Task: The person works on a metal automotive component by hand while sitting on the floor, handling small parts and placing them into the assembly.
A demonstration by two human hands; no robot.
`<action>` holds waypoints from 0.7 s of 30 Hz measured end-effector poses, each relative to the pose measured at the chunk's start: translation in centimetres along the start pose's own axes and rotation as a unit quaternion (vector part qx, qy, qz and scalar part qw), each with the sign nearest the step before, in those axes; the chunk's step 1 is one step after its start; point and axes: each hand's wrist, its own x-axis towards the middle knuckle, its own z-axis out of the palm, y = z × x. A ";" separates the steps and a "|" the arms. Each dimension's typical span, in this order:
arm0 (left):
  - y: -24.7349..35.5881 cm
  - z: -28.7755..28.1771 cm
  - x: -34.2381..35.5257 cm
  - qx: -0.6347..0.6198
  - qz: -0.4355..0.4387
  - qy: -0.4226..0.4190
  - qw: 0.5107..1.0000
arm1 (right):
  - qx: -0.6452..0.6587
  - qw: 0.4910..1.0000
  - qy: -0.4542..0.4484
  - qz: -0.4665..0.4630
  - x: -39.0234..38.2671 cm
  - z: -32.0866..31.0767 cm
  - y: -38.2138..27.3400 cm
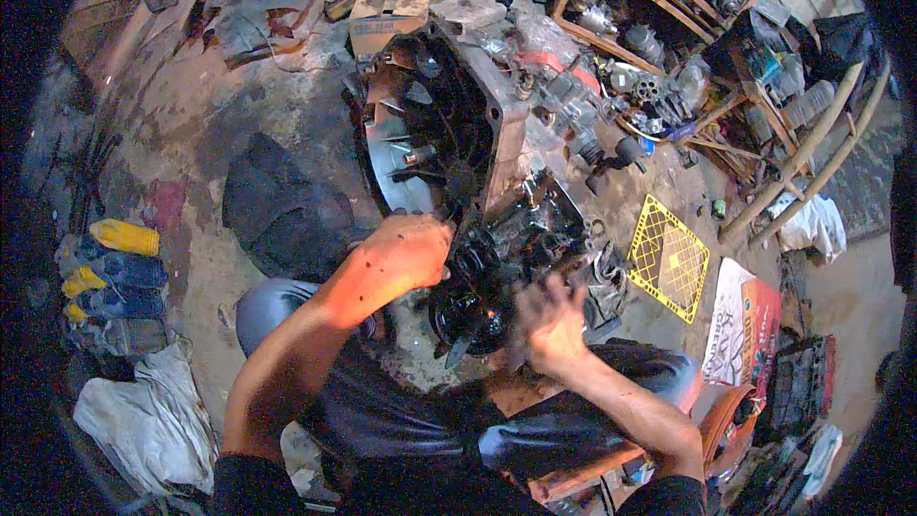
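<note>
In front of my lap stands a large metal bell-shaped housing (506, 139), its hollow side facing left. Against its near end sits a black, oily mechanical assembly (478, 301) with wet, shiny surfaces. My left hand (409, 250) is closed at the lower edge of the housing, beside the assembly's upper left; its curled fingers hide whatever they grip. Just right of the assembly is my right hand (551, 325), its blackened fingers apart and slightly blurred, with nothing visible in them. Whether those fingers touch the assembly, I cannot tell.
A yellow plastic grid (670, 258) lies to the right, near a red and white sack (743, 311). Wooden shelves (621, 0) with metal parts stand at the far right. Yellow-capped bottles (124, 237) and a whitish cloth (151, 418) are at the left. Dark cloth (277, 205) lies left of the housing.
</note>
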 end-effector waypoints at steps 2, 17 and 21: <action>-0.5 1.4 -0.1 0.019 0.062 0.038 0.997 | 0.074 0.993 0.014 0.091 1.1 -0.8 1.7; 1.8 1.2 -0.1 0.034 0.044 0.046 0.997 | 0.061 0.997 -0.035 0.042 -1.4 -1.4 -1.5; 2.3 1.1 0.0 0.042 0.049 0.098 0.993 | 0.340 0.875 0.107 0.327 0.5 -4.5 4.8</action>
